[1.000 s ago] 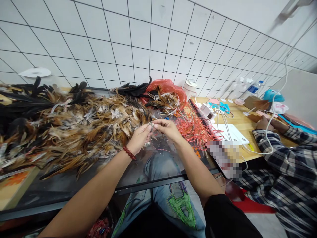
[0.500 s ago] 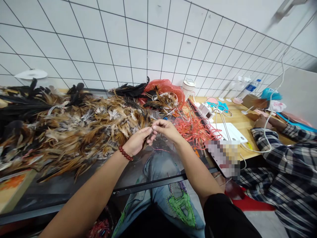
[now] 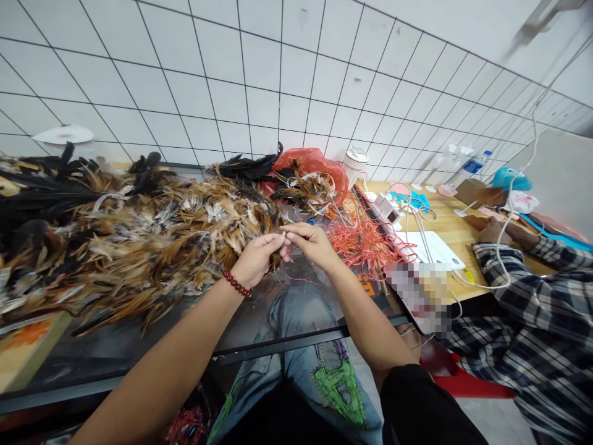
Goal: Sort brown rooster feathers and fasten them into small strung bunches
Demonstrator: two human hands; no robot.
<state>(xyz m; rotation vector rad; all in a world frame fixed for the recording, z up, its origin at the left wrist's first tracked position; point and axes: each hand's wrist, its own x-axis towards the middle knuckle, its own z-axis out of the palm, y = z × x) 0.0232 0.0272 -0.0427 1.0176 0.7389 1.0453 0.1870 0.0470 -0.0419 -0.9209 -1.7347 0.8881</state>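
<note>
My left hand (image 3: 257, 261), with a dark red bead bracelet (image 3: 237, 284) at the wrist, pinches what looks like a small brown feather (image 3: 277, 262) hanging below its fingers. My right hand (image 3: 311, 242) meets it fingertip to fingertip, thumb and forefinger closed. Whatever lies between the right fingertips is too small to make out. Just left of the hands spreads a big heap of brown, white and black feathers (image 3: 176, 228). To their right lies a tangle of red-orange string (image 3: 361, 238). A thin pinkish thread (image 3: 301, 279) rests on the dark tabletop below my hands.
Behind the string are a red plastic bag (image 3: 310, 164) and a white lidded cup (image 3: 355, 162). Power strip (image 3: 389, 207), cables and a white flat device (image 3: 438, 250) sit on the wooden table at right. A co-worker in a plaid sleeve (image 3: 504, 272) works there.
Both hands stay together at nearly the same spot. The right fingers have straightened and drawn slightly up over the left fingertips. The view has shifted a little.
</note>
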